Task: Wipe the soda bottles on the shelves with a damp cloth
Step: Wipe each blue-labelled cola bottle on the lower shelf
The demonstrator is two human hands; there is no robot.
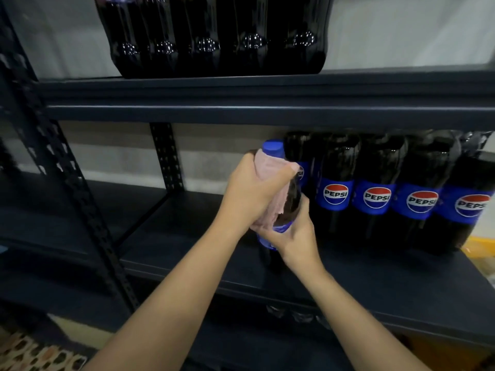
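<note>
A dark soda bottle (293, 195) with a blue cap stands at the left end of a row on the middle shelf (348, 266). A pale pink cloth (270, 167) is wrapped round its neck and upper body. My left hand (251, 194) grips the cloth against the bottle. My right hand (292, 239) holds the bottle lower down, at its blue label. Several more soda bottles (375, 188) with blue labels stand in a row to its right.
Another pack of dark bottles (214, 36) sits on the upper shelf (267, 103). Perforated metal uprights (80, 196) frame the rack at the left. More bottle tops (294, 314) show below the middle shelf. A yellow object (479, 247) lies at the right edge.
</note>
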